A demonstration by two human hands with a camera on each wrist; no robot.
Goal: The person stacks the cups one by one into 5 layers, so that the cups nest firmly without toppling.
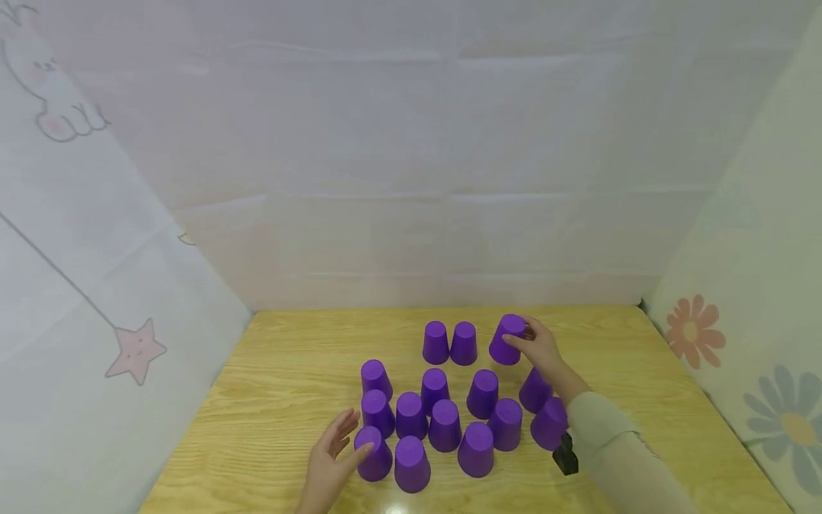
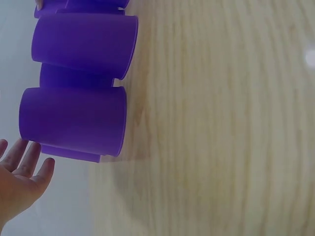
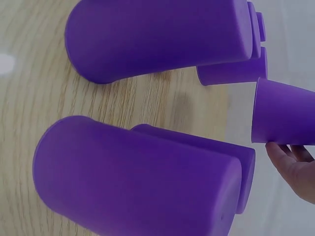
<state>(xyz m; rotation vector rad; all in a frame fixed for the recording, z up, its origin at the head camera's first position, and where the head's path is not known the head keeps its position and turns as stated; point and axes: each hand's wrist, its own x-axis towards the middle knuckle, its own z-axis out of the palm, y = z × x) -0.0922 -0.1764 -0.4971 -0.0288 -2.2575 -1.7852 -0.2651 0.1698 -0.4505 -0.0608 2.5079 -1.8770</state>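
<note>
Purple cups stand upside down on the wooden table, several of them in loose rows. At the back right, my right hand (image 1: 536, 350) pinches one purple cup (image 1: 505, 341) between thumb and fingers, mouth down and slightly tilted. The right wrist view has this held cup (image 3: 285, 113) raised off the wood, with the fingers (image 3: 290, 167) at its side. My left hand (image 1: 330, 457) is beside the front-left cup (image 1: 374, 460), its thumb overlapping that cup in the head view. In the left wrist view, the left fingers (image 2: 29, 162) are spread and extended near a cup (image 2: 74, 120).
Two cups (image 1: 437, 344) stand side by side at the back, left of the held one. Below the right forearm are two more cups (image 1: 549, 423), near a small black object (image 1: 566, 455). Pale patterned sheets (image 1: 449, 178) enclose the table (image 1: 257, 400) at the back and sides.
</note>
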